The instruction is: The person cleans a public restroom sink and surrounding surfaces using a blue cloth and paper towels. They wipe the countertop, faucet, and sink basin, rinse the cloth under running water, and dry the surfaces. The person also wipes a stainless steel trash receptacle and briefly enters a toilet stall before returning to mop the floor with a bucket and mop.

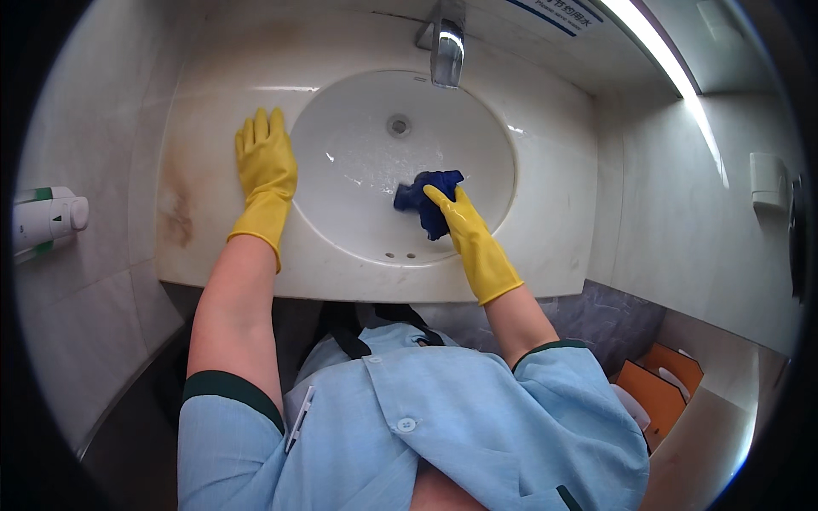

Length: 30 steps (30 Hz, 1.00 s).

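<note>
A yellow rubber glove covers each hand. My left hand (266, 156) lies flat on the countertop (211, 140), left of the oval sink basin (345, 217), palm down and holding nothing. Inside the basin, towards its near right side, my right hand (457, 214) grips a dark blue cloth (433, 220), thumb on top; its other fingers are mostly hidden by the cloth. Drops or streaks of water show in the basin around the cloth. Beyond them is the round drain (399, 126), below the chrome faucet (448, 54).
Brown stains mark the counter's left part. A white and green dispenser (51, 218) is on the left wall, a white fixture (768, 181) on the right one. Orange panels (652, 396) stand low at the right. A sign (562, 16) with writing is behind the faucet.
</note>
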### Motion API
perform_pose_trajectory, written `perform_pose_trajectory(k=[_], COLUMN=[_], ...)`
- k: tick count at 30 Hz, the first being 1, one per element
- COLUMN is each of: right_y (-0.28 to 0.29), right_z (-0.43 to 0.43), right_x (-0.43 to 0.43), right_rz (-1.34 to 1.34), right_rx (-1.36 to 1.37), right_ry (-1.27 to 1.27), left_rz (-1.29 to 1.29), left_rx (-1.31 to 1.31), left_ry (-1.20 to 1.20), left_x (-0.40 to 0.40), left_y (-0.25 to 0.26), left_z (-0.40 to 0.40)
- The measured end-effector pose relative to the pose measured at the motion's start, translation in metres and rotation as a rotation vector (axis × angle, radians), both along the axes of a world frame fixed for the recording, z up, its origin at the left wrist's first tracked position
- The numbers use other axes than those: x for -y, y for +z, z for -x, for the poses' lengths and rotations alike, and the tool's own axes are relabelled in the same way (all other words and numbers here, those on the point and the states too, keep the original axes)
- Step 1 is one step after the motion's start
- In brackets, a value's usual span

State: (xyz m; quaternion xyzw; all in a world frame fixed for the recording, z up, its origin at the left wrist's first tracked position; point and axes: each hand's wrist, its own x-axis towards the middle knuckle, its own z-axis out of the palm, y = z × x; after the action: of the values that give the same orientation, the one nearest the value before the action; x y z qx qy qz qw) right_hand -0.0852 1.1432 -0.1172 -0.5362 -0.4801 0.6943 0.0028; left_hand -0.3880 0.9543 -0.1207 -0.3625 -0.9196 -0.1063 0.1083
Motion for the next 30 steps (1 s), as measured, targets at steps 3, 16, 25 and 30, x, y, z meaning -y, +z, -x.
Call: perform_pose_trajectory(k=[3, 16, 25, 30], right_y=[0.009, 0.064, -0.045, -0.034], right_z=[-0.014, -0.016, -0.003, 0.047], right_x=[0.018, 0.031, -0.073, -0.095], right_rz=[0.105, -0.203, -0.379, -0.596], right_rx=[-0.11, -0.291, 0.095, 0.219], right_ry=[-0.155, 0.082, 0.011, 0.581], left_rz=[-0.005, -0.119, 0.081, -0.003], left_rx=[0.005, 1.297, 1.354, 1.205], left_ry=[0.002, -0.602, -0.11, 0.162], left_x=[0.0, -0.037, -0.021, -0.008], left_y=[-0.002, 0.002, 0.045, 0.057], left_z=[0.0, -0.141, -0.127, -0.153])
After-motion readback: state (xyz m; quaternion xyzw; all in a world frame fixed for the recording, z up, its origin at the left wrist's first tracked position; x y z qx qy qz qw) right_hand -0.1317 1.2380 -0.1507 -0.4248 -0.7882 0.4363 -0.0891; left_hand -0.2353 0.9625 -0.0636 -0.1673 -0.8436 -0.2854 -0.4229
